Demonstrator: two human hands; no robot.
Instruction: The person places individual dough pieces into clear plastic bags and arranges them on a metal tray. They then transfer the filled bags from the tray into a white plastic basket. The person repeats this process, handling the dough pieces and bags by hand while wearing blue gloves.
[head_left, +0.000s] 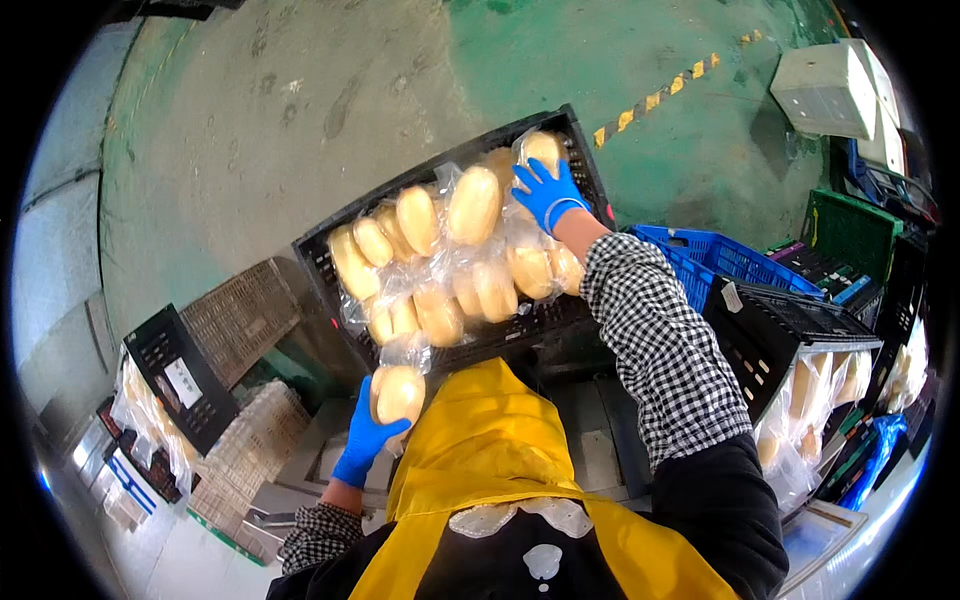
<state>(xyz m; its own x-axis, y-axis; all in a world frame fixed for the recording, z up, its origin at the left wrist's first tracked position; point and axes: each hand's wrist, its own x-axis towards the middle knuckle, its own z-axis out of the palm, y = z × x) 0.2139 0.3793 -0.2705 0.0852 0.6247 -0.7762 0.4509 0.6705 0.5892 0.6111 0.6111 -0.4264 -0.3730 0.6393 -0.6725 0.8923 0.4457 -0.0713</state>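
Note:
My left hand (366, 435), in a blue glove, grips a clear plastic bag with a pale yellow, oblong vegetable (399, 396), like a peeled potato. It is just outside the near left side of a black plastic crate (442, 174). Inside the crate lie several more bagged vegetables (475, 205) in uneven rows, with loose plastic film between them. My right hand (551, 193), also gloved in blue, rests with spread fingers on a bagged vegetable (541, 148) at the crate's far right corner. Its palm hides part of that bag.
To the right stand a blue plastic crate (720, 255) and a black crate (757, 360) with bagged vegetables. Beige crates (244, 315) and another black crate (180, 382) stand at left. White boxes (821, 90) sit far right. Yellow-black tape (660, 97) marks the green floor.

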